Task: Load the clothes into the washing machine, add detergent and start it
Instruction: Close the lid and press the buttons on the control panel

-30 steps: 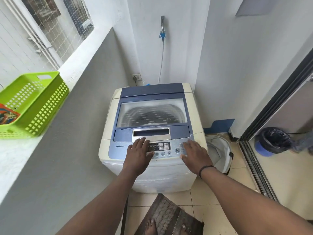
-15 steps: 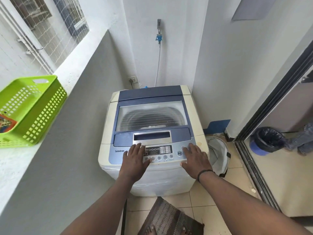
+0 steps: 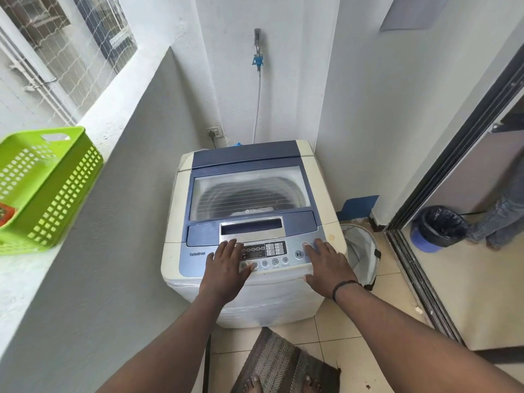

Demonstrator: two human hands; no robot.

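My left hand point(image 3: 224, 268) and right hand point(image 3: 326, 266) rest flat, fingers straight, on the control panel point(image 3: 266, 252) of the top-loading washing machine point(image 3: 246, 222) at 12 o'clock, lid point(image 3: 246, 191) closed; a green basket point(image 3: 42, 188) sits on the ledge at 9 o'clock.

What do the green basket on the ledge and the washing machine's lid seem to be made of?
The green basket looks like moulded plastic: one even bright colour, walls pierced by a regular grid of square holes, with a cut-out handle. The washing machine's lid seems to be a clear glass or plastic pane, since the ribbed drum shows through it, set in a smooth blue frame, probably plastic.
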